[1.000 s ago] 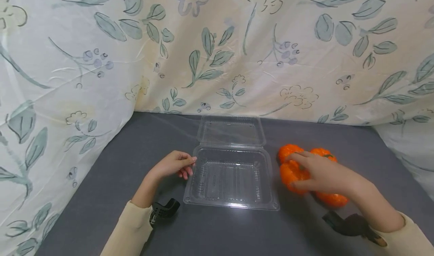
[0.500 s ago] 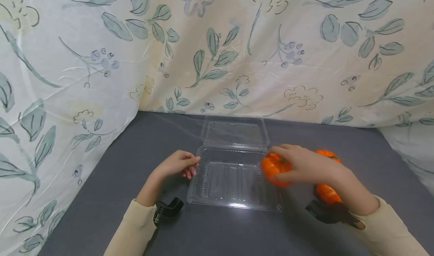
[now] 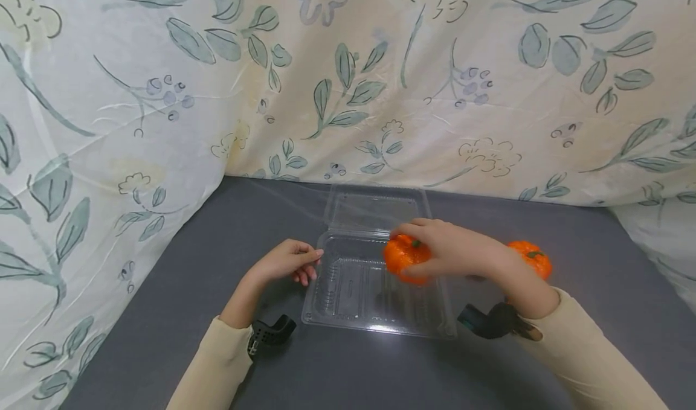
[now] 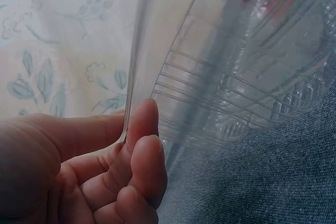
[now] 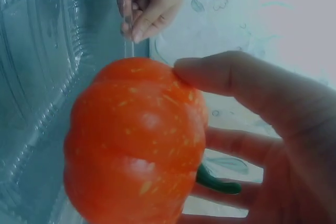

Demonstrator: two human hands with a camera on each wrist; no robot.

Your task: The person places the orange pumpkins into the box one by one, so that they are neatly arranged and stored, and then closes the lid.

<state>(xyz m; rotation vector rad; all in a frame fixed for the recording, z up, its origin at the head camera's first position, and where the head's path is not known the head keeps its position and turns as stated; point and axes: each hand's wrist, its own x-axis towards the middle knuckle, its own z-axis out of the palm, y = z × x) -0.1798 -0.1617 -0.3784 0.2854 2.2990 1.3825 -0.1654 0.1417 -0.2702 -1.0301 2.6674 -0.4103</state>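
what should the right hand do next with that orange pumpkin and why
Probably lower the orange pumpkin into the clear container and let go: the right hand seems to hold it above the open container, and the left hand pinches the container's side, which should steady it.

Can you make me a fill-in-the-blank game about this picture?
1. The right hand holds a pumpkin-like thing coloured ____.
2. Its stem is the colour ____.
3. The left hand pinches the edge of the clear container; the lid is ____, not closed.
4. A second such thing sits to the person's ____ of the container.

Missing words: orange; green; open; right.
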